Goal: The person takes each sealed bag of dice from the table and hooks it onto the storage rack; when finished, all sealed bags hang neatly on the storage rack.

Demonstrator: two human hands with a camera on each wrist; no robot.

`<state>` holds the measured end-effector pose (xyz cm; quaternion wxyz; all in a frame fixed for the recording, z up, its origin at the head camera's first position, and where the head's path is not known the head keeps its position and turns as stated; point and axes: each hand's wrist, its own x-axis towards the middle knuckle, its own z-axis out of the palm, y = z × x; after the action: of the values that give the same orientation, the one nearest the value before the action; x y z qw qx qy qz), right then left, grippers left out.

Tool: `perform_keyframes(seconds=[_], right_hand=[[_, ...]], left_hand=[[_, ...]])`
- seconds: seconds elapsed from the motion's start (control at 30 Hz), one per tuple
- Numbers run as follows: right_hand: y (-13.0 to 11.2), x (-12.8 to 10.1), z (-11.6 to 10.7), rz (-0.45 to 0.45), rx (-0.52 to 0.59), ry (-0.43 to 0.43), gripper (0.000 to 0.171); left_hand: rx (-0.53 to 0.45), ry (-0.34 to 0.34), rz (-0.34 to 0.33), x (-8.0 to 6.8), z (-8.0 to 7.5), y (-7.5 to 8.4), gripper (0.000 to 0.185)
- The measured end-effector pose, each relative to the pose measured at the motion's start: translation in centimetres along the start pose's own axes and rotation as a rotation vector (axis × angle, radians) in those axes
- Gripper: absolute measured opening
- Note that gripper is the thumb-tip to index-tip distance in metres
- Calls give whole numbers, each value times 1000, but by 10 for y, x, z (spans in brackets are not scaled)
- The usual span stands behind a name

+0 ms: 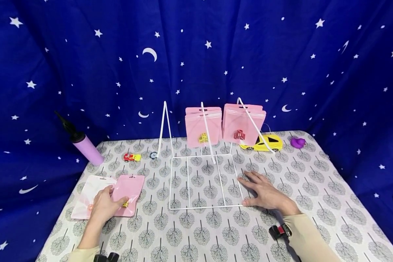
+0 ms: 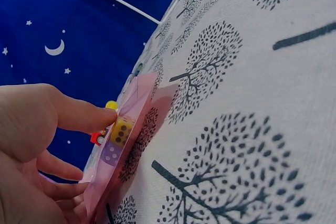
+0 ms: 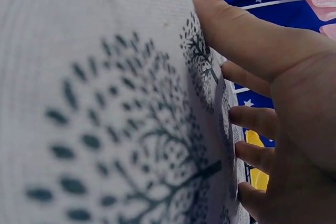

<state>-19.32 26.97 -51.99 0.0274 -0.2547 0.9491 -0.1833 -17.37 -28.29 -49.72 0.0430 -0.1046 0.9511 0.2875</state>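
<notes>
Head view first: the left hand [image 1: 105, 206] has its fingers [image 2: 79, 115] curled onto a pink pouch [image 1: 128, 193] with a yellow die [image 2: 121, 130] inside, pinching it at the near-left of the desk [image 1: 314, 189], on top of a paler pouch [image 1: 86, 196]. Right hand [image 1: 265, 194] lies flat with fingers [image 3: 236, 30] spread and relaxed, touching the near right corner of the white wire rack [image 1: 203, 182]. Two more pink pouches [image 1: 224, 123] hang on the rack's back prongs. Further out sit a yellow toy car [image 1: 263, 143] and a purple pump [image 1: 85, 145].
</notes>
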Motion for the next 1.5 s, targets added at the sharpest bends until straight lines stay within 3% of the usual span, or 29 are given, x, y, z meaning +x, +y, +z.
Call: perform_keyframes(seconds=[0.6,1.1,1.5], right_hand=[[0,0,-1,-16,-14,17,87],[1,0,0,-6,7,14,88],[0,1,0,5,9,-6,89]], left_hand=[[22,-38,39,3,-2,4,74],[-49,-57,-54,0,0,7,98],[-53,-38,-86,-1,-2,10,97]])
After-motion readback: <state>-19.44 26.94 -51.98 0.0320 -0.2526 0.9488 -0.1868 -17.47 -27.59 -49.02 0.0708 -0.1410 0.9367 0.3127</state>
